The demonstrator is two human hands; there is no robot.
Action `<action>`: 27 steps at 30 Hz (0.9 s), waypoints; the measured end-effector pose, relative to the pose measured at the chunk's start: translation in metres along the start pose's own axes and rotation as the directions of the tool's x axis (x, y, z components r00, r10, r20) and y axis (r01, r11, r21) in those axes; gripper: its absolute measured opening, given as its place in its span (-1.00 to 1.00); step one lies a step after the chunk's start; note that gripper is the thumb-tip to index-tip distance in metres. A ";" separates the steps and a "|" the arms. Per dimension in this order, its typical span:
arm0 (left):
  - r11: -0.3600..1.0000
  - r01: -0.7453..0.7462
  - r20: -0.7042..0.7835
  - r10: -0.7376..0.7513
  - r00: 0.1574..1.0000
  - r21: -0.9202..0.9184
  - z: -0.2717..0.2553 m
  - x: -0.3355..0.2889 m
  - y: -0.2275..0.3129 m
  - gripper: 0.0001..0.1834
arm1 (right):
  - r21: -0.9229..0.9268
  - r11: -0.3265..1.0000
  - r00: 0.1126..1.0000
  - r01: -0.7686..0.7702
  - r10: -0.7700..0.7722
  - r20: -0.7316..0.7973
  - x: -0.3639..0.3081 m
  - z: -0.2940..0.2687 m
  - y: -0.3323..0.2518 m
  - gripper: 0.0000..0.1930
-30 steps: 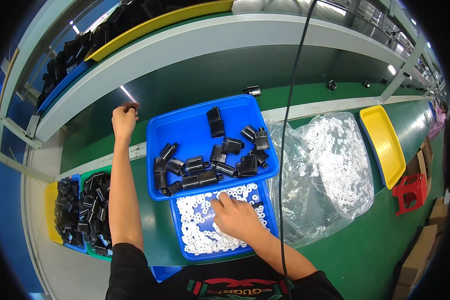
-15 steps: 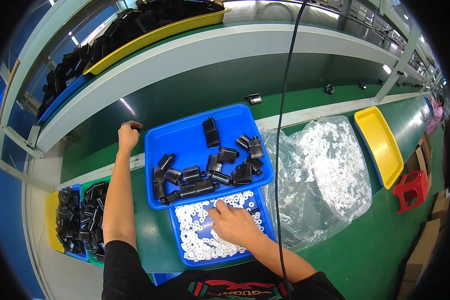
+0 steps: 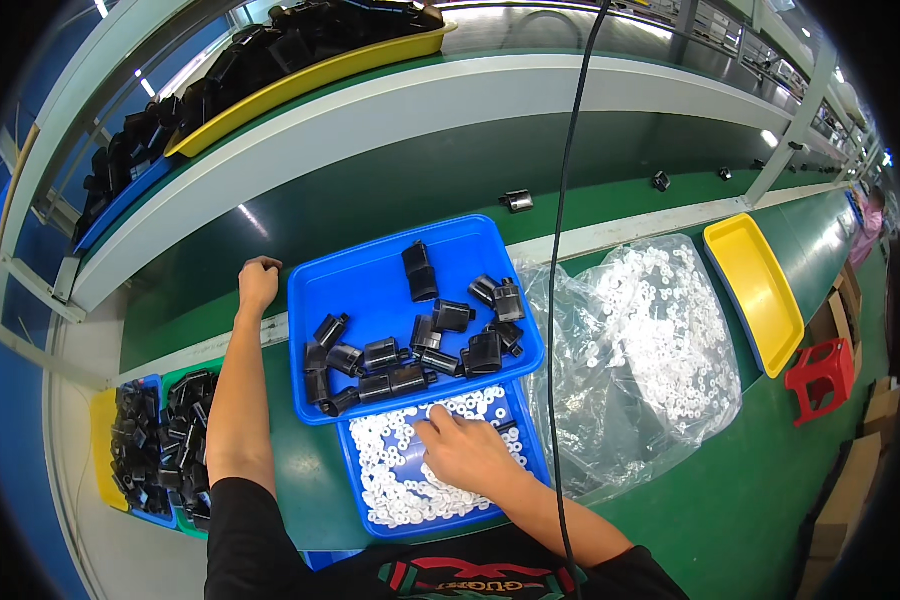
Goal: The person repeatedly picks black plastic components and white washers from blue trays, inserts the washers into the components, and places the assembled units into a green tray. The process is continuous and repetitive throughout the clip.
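Note:
My left hand (image 3: pixel 259 284) reaches out to the left of the upper blue tray (image 3: pixel 365 262), over the dark green belt. Its fingers are curled, and whatever they hold is hidden. Several black plastic housings (image 3: pixel 453 316) lie in that tray, mostly toward its near side. Partly beneath its near edge sits a second blue tray (image 3: pixel 375 528), spread with small white ring washers (image 3: pixel 402 503). My right hand (image 3: pixel 462 452) is down among these washers. Its fingers are bent together, and anything pinched in them is too small to make out.
A clear plastic bag (image 3: pixel 610 440) of white washers lies right, beside a yellow tray (image 3: pixel 770 300). A black cable (image 3: pixel 567 160) hangs across the view. Bins of black parts (image 3: pixel 185 430) stand left. A housing (image 3: pixel 518 201) lies on the belt; a red stool (image 3: pixel 820 380) stands right.
The housing on the belt has shifted slightly right. My left hand has turned a little and come slightly nearer. My right hand stays almost in place among the washers.

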State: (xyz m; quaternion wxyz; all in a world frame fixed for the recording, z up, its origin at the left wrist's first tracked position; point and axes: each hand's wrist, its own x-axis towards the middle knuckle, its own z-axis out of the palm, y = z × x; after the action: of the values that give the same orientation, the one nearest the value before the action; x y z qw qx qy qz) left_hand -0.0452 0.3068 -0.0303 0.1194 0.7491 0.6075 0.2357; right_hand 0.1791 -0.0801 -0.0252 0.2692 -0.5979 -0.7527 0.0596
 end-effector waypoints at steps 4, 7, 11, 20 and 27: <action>1.000 -0.013 -0.029 0.013 0.999 0.011 0.003 -0.009 0.014 -0.72 | 0.002 1.000 1.000 0.000 0.000 0.001 0.000 -0.002 0.000 -0.78; 0.995 0.022 -0.022 -0.020 1.000 0.093 0.000 -0.021 0.043 -0.66 | 0.002 1.000 1.000 -0.006 0.006 0.006 -0.001 -0.002 0.001 -0.77; 0.993 -0.014 0.026 0.011 1.000 0.117 0.006 -0.012 0.033 -0.57 | 0.005 1.000 1.000 -0.003 0.003 0.014 0.001 -0.004 -0.002 -0.76; 0.972 -0.019 0.077 0.002 0.997 0.232 0.003 -0.006 0.034 -0.49 | -0.015 1.000 1.000 0.009 -0.009 0.009 0.001 -0.004 0.000 -0.81; 0.989 -0.026 -0.128 0.045 0.991 0.146 -0.037 -0.041 0.066 -0.63 | -0.010 1.000 1.000 0.009 -0.009 0.000 0.000 0.002 0.002 -0.72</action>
State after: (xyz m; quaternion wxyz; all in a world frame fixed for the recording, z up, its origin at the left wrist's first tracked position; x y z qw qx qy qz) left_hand -0.0137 0.2476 0.0241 0.0209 0.7494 0.6159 0.2420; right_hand 0.1800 -0.0792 -0.0283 0.2667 -0.5957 -0.7557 0.0546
